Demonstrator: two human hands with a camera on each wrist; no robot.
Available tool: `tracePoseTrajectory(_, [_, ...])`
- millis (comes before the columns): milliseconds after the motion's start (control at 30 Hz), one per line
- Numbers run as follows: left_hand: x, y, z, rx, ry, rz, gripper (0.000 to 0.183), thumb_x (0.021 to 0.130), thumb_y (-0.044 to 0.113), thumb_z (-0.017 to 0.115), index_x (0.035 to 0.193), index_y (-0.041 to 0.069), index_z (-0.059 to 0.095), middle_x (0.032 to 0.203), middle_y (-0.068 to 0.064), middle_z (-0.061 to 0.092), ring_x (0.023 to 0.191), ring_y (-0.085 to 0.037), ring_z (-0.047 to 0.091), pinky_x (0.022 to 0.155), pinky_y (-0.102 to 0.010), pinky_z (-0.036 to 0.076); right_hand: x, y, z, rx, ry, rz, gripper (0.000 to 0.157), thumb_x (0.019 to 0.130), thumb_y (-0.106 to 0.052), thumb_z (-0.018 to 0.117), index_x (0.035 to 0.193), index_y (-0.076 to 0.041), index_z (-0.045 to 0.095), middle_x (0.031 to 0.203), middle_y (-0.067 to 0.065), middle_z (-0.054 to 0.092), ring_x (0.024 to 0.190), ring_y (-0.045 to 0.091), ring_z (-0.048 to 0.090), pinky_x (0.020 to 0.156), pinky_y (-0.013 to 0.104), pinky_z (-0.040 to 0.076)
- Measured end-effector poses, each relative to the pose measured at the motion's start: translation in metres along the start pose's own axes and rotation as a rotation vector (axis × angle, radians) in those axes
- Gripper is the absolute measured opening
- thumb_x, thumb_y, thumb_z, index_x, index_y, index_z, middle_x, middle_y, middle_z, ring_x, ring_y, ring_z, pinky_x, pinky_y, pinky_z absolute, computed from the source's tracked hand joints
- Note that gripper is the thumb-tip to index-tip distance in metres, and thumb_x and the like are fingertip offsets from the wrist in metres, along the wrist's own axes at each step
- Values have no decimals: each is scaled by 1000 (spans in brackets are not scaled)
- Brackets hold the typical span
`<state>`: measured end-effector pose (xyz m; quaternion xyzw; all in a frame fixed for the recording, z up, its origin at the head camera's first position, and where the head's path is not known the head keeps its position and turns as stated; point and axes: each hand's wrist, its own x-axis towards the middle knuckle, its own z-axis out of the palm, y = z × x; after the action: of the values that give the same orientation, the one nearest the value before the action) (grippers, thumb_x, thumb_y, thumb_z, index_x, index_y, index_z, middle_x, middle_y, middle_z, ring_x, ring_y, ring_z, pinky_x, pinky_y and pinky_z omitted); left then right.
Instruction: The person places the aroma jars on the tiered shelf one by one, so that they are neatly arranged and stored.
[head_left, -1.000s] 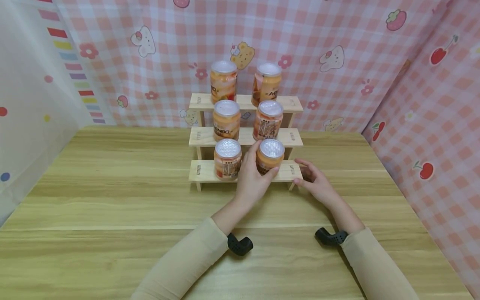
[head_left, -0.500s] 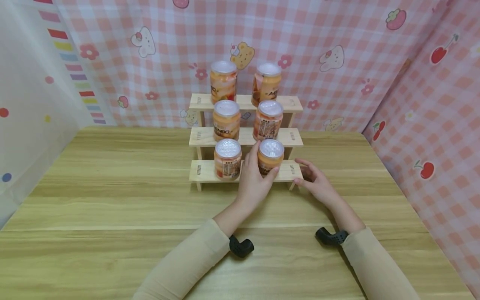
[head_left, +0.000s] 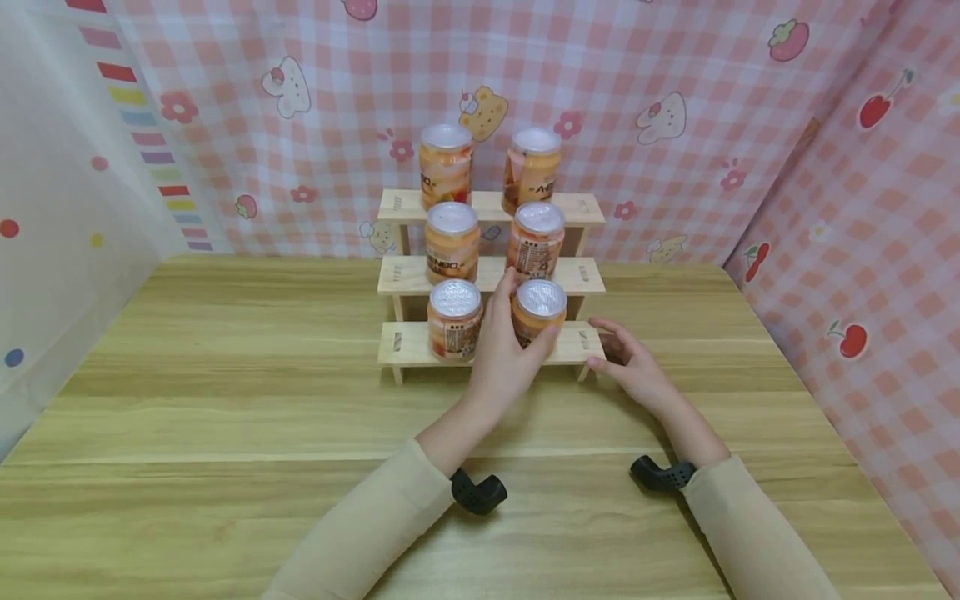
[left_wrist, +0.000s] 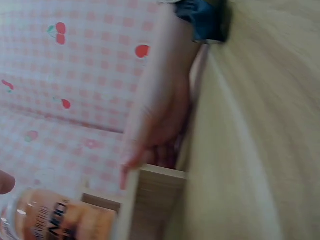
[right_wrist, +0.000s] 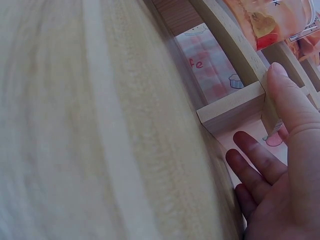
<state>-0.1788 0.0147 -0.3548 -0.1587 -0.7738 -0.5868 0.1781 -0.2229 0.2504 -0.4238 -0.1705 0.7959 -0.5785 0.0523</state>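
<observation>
A three-step wooden display stand (head_left: 411, 342) bears orange-labelled cans with silver lids, two on each step. My left hand (head_left: 498, 354) is at the front-right can (head_left: 540, 302), its fingers extended along the left side and its thumb before the front. In the left wrist view, the thumb tip (left_wrist: 6, 182) shows apart from this can (left_wrist: 70, 217), which stands upright on the lowest step. My right hand (head_left: 637, 371) holds the right end of that step between thumb and index finger; in the right wrist view the thumb (right_wrist: 285, 90) lies against the board's edge.
The front-left can (head_left: 455, 321) stands close beside my left fingers. Behind it are the middle cans (head_left: 452, 246) and top cans (head_left: 446, 167). The stand rests on a wood-grain table (head_left: 225, 400), before a pink checked cloth (head_left: 337, 142).
My left hand has shifted slightly, its index finger now reaching higher beside the front-right can. The right hand, the stand and the other cans keep their places.
</observation>
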Motion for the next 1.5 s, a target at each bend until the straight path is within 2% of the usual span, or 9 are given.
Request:
tracePoseTrajectory(300, [4,21,-14,5,-17,38,80,87,17,71,150,4,24,139,-16,44,126,-27,43,102,-42,39,0,0,0,-5,5,-4,61,92,-5,64,145,-1,34,130,28,50,112,16,51,91,21,41])
tracePoseTrajectory(500, [4,35,-24,-22,-19,85,76,87,15,72,148,4,28,136,-19,47,125,-29,45,100,-47,41,-1,3,0,-7,9,-16,60,92,-4,64,144,-1,35,127,30,51,111,17,52,88,20,42])
tracePoseTrajectory(633, [3,45,-34,-29,-22,100,71,88,15,71,147,8,32,135,-16,50,126,-23,45,102,-47,38,-1,3,-1,-11,10,-8,61,91,-5,64,145,-2,35,129,29,51,112,18,52,90,20,42])
tracePoseTrajectory(800, [0,48,-49,-36,-65,84,66,89,16,70,146,13,36,136,-8,50,127,-15,42,106,-42,34,-1,3,-2,-17,12,6,61,91,-6,65,145,-3,35,130,27,50,116,24,50,92,21,40])
tracePoseTrajectory(967, [-2,41,-71,1,-77,116,59,90,15,68,143,11,40,133,-5,53,124,-18,46,103,-40,38,-1,3,-3,-16,12,3,61,92,-6,64,145,-3,34,131,29,49,118,30,48,93,22,40])
tracePoseTrajectory(1167, [-4,23,-104,60,-72,194,52,89,7,67,137,5,47,126,-12,58,120,-23,51,100,-44,40,1,1,-1,-2,0,26,62,92,-6,64,146,-5,34,133,26,49,120,33,46,94,26,39])
tracePoseTrajectory(1333, [-10,9,-133,153,-89,172,51,90,8,66,137,5,47,127,-14,58,121,-26,50,102,-47,37,2,-1,0,-20,-9,26,62,92,-8,64,147,-6,34,133,25,49,120,32,46,96,29,38])
tracePoseTrajectory(1500, [-14,-9,-164,271,-114,155,49,92,12,65,137,5,48,128,-14,58,121,-29,50,103,-49,35,-3,-4,-3,-37,2,23,58,95,-11,60,147,-6,34,132,24,49,119,32,46,91,23,42])
